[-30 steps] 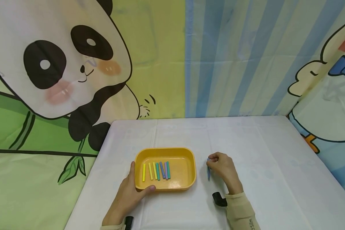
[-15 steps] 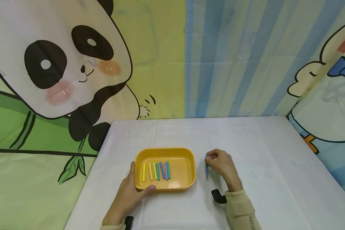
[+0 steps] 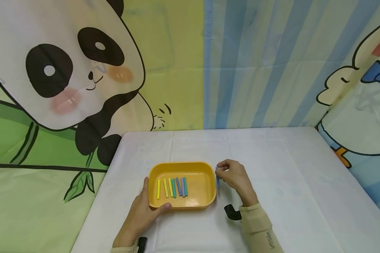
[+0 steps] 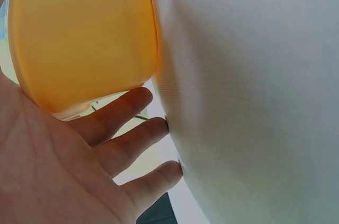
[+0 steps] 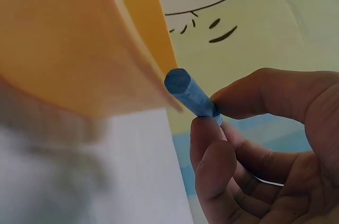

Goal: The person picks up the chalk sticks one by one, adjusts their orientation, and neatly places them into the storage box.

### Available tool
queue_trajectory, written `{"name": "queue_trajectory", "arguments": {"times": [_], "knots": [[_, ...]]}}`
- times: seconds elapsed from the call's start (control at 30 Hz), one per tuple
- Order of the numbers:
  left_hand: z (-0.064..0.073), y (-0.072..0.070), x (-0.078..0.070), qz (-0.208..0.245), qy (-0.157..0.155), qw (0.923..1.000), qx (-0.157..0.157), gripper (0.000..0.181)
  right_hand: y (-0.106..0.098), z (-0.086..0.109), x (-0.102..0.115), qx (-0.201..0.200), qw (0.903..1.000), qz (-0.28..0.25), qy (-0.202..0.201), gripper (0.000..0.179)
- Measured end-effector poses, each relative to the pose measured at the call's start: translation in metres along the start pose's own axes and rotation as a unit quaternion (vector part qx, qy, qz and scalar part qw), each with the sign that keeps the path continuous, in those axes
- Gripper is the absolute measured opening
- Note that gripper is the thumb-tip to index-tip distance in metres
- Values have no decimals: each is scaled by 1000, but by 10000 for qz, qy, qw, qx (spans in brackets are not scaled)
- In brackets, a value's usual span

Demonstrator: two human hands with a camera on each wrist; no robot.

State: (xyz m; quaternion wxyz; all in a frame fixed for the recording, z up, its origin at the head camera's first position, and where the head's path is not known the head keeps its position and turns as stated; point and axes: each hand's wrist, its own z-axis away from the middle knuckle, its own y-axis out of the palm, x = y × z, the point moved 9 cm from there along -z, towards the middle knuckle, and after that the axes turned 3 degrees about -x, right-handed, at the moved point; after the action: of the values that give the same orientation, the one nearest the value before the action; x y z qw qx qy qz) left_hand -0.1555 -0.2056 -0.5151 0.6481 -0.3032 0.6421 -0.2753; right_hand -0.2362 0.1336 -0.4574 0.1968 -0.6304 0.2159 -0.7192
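A yellow tray [image 3: 201, 202] stands on the white-covered table, with several yellow, teal, blue and purple chalk sticks in a row inside. My left hand [image 3: 142, 214] rests against its front-left corner, thumb along the front rim and a finger up the left side. In the left wrist view the other fingers [image 4: 132, 147] stretch out fairly straight beside the tray wall. Just off the tray's right rim, my right hand [image 3: 235, 177] pinches a blue chalk stick [image 5: 190, 94] near one end between thumb and fingertips. Its free end points toward the tray wall in the right wrist view.
The white tablecloth [image 3: 304, 196] spreads around the tray. Behind the table hangs a printed cloth backdrop [image 3: 177, 63] with a panda. A black device [image 3: 232, 212] sits at my right wrist, beside the beige sleeve [image 3: 258, 228].
My right hand has moved left with the blue chalk, from a little way off to right beside the tray's rim. The left hand and the tray have stayed in place.
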Motion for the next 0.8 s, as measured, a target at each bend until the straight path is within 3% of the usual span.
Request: {"name": "queue_trajectory", "arguments": {"times": [0.23, 0.8], "knots": [[0, -1, 1, 15, 30, 10000, -25, 128, 20, 1, 15, 205, 9996, -147, -137, 20], [0, 1, 4, -61, -118, 9999, 64, 130, 44, 3, 45, 432, 9976, -230, -493, 16]]}}
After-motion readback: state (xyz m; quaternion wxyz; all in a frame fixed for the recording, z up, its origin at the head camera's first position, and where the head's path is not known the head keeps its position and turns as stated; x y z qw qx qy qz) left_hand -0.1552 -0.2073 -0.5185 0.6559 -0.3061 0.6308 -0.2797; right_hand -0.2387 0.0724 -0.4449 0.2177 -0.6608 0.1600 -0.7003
